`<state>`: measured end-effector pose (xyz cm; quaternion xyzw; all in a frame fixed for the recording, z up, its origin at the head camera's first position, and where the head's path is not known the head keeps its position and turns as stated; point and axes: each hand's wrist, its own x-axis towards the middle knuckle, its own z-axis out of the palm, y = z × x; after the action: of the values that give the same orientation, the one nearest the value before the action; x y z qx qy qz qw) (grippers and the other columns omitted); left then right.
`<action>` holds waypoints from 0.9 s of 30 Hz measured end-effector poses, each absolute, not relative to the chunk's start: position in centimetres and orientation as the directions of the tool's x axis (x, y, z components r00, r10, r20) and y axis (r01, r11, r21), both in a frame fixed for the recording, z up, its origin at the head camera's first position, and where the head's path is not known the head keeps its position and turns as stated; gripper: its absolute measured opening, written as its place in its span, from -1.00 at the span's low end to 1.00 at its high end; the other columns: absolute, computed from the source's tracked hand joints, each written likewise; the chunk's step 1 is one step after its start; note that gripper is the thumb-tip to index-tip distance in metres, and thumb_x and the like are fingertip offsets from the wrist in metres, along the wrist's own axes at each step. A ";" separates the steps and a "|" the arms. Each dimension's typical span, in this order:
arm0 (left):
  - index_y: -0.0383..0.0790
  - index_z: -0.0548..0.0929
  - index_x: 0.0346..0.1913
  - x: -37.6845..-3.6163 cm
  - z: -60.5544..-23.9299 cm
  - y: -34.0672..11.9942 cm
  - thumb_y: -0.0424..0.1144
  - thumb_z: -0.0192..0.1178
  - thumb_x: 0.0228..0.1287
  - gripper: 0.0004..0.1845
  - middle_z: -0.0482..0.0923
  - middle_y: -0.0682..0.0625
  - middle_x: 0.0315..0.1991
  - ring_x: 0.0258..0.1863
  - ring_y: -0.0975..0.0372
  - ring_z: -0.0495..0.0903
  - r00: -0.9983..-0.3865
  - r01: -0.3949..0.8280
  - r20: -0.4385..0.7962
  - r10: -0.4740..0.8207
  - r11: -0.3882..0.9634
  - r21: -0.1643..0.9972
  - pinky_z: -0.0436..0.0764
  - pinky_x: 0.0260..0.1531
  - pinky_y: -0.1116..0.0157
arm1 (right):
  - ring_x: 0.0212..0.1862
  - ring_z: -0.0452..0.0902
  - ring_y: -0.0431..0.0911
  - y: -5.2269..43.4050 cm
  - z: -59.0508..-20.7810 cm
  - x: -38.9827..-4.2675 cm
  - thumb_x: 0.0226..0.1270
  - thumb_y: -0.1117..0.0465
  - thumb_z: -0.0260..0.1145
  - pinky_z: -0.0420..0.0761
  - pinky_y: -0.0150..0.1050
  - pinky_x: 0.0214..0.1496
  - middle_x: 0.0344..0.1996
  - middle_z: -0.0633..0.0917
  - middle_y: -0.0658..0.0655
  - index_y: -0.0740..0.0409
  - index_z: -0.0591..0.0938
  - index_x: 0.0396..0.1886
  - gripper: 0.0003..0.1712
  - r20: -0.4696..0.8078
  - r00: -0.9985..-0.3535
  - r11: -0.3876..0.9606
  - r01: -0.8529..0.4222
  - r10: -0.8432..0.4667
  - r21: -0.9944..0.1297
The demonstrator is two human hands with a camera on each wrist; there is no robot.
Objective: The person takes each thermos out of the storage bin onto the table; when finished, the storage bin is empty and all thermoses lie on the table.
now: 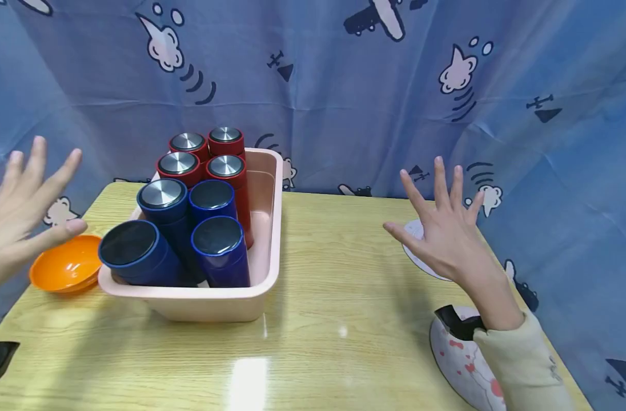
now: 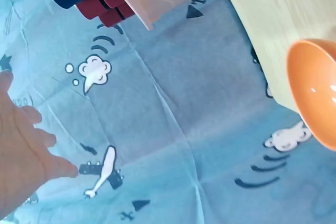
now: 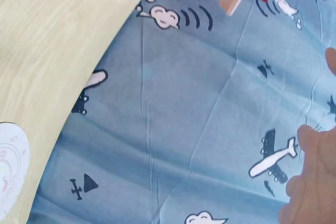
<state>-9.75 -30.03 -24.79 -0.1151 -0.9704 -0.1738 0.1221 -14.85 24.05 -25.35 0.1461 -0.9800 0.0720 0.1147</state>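
Both hands are raised with fingers spread, holding nothing. My left hand (image 1: 22, 214) hovers at the left edge, nearest the orange bowl (image 1: 66, 265) and the pale pink bin (image 1: 264, 288). On the right side, my right hand (image 1: 446, 237) is held up, overlapping a white round mat (image 1: 416, 251) in the head view. Several flasks stand in the bin: red flasks (image 1: 243, 200) with silver-topped lids at the back, and blue flasks (image 1: 223, 268) in front. One dark blue flask (image 1: 143, 257) leans toward the bin's near left corner.
A larger mat with a pink floral pattern (image 1: 462, 365) lies at the near right, partly behind the sleeve (image 1: 529, 365). The wooden table (image 1: 338, 274) ends at a blue patterned curtain (image 1: 313, 97) behind and on both sides.
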 end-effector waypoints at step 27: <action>-0.09 0.77 -0.16 -9.5 -30.0 -32.7 -0.29 0.65 -0.53 -0.40 0.45 0.52 0.02 -0.02 0.78 0.34 -0.827 0.548 0.373 0.420 0.752 0.367 0.40 -0.22 0.79 | 0.51 -0.16 0.01 18.7 -29.2 -13.3 0.42 0.10 0.21 0.09 0.29 0.39 0.50 0.05 0.01 -0.09 0.41 0.37 -0.46 0.247 -0.815 0.598 -0.559 -0.524 -0.574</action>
<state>-9.50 -32.66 -30.04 -0.2612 -0.9261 -0.2364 0.1348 -13.30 18.73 -29.24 0.3032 -0.8934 0.3304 0.0263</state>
